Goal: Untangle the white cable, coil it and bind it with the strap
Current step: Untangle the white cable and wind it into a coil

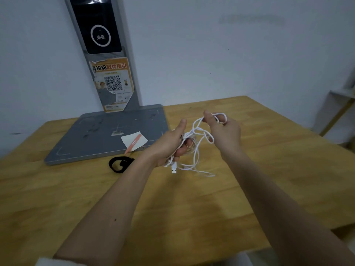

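At the far left of the frame a grey flat base (pixel 99 135) is seen lying on the wooden table (pixel 269 169), with an upright grey post (pixel 107 60) rising from it toward the upper left and a slip of white paper (pixel 134 141) resting on it under a thin pink object (pixel 133 144). Just below the base's near edge, left of centre, the black strap (pixel 120 164) is left curled on the wood, untouched and apart from both hands. Next to the right, the left hand (pixel 172 144) is seen with fingers curled round the bunched core of the white cable (pixel 196 150), the thumb raised; the bundle is held above the table near the middle of the frame. A USB plug (pixel 174 167) hangs from beneath this hand, its long axis near vertical and its metal end pointing down at the wood. Farther right, the right hand (pixel 224 131) is closed in a pinch on one loop, drawn up and to the right of the tangle (how firmly cannot be told). The step in hand is judged to be untangling, with coiling and binding not yet begun. It would be done best if the bundle were held loosely, one loop were traced to a free end, and that end were fed back through each crossing, not pulled tight, since tension is likely to set the knots. The loose strands trailing toward the lower right should be kept clear of the plug.
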